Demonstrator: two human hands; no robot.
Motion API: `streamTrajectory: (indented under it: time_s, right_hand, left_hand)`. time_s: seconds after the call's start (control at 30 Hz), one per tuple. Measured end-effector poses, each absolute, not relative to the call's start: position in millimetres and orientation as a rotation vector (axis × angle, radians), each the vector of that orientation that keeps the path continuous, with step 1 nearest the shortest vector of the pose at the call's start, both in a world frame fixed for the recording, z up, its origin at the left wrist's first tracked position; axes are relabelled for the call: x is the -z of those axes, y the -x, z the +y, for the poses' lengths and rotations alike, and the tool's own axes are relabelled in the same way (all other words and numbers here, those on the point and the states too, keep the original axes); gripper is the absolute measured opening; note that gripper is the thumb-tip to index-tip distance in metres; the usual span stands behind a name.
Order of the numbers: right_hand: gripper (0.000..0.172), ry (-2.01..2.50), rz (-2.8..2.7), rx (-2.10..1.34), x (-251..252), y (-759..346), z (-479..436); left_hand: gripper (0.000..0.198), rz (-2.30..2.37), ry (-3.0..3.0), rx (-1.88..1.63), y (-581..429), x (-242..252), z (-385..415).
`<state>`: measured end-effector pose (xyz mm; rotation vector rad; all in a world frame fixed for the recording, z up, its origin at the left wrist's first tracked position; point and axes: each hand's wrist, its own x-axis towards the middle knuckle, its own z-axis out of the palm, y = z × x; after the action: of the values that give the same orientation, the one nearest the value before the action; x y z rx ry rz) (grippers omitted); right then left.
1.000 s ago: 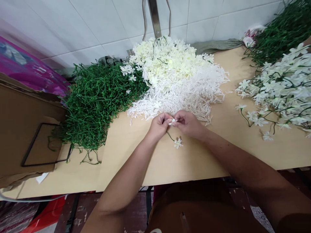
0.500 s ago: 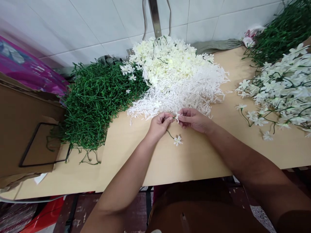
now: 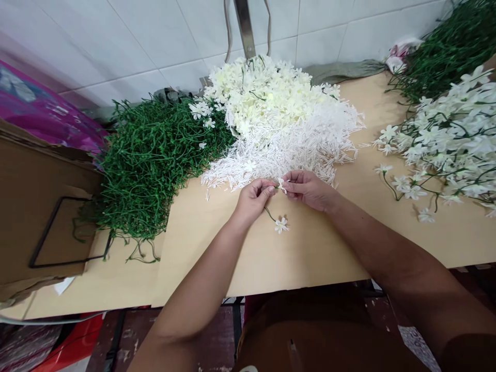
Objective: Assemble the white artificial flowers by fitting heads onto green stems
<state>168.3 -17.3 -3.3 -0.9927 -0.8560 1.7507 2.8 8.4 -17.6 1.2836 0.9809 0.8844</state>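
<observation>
My left hand is closed, its thumb and finger pinching a thin green artificial flower stem. One branch of that stem hangs below the fingers and ends in an open white flower above the tabletop. Between my two hands, a second white flower sits at the tip of the other branch. My right hand is closed too, with thumb and fingertips pinched at this flower's edge. Any small piece inside the right fingers is hidden. Just beyond both hands lies a heap of thin white stamen pieces.
Loose cream-white petals are piled behind the stamens. Green stems heap up at the left, beside a cardboard box and a black wire frame. Finished-looking white flowers and more green stems lie at the right. A tiled wall stands behind.
Both hands stay nearly in place, still pinching at the same stem and flower. The whole view has shifted very slightly.
</observation>
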Motion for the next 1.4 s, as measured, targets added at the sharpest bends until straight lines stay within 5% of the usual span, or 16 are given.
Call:
streamTrajectory:
  time_s: [1.4]
  right_hand:
    - [0.043, 1.094, -1.100, -1.477, 20.4, -157.3, -16.0]
  left_hand:
    - [0.010, 1.097, -1.347, -0.839, -6.9, 15.0, 9.7]
